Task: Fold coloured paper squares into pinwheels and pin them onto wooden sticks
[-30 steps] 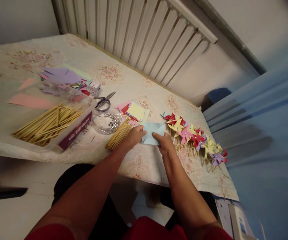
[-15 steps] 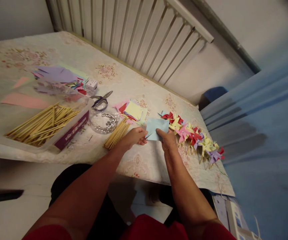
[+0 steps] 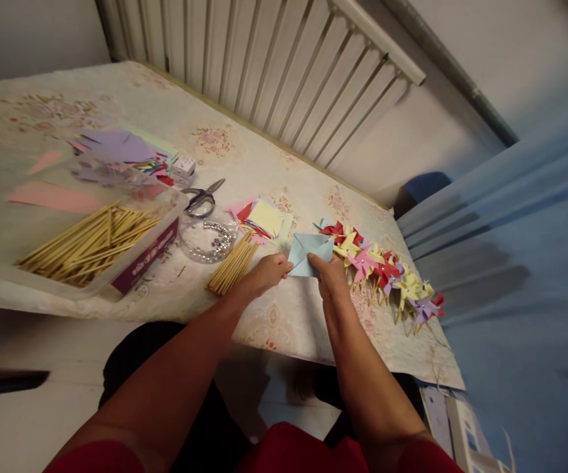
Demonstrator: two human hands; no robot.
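Note:
Both hands pinch a light blue paper square (image 3: 308,253) cut along its diagonals, held just above the table near its front edge. My left hand (image 3: 266,272) grips its lower left corner and my right hand (image 3: 331,276) grips its lower right edge. To the right lies a row of finished paper pinwheels (image 3: 387,269) in red, yellow, pink and purple. A loose bundle of wooden sticks (image 3: 232,263) rests just left of my left hand.
A clear plastic box of sticks (image 3: 87,243), a round clear dish of pins (image 3: 207,236), scissors (image 3: 202,197), a stack of cut coloured squares (image 3: 264,219) and piles of coloured paper (image 3: 116,148) lie on the floral tablecloth (image 3: 274,322). A radiator (image 3: 284,72) runs behind.
The blue paper has been lifted off the table and raised slightly, its cut flaps now showing. Both hands kept their grip on it.

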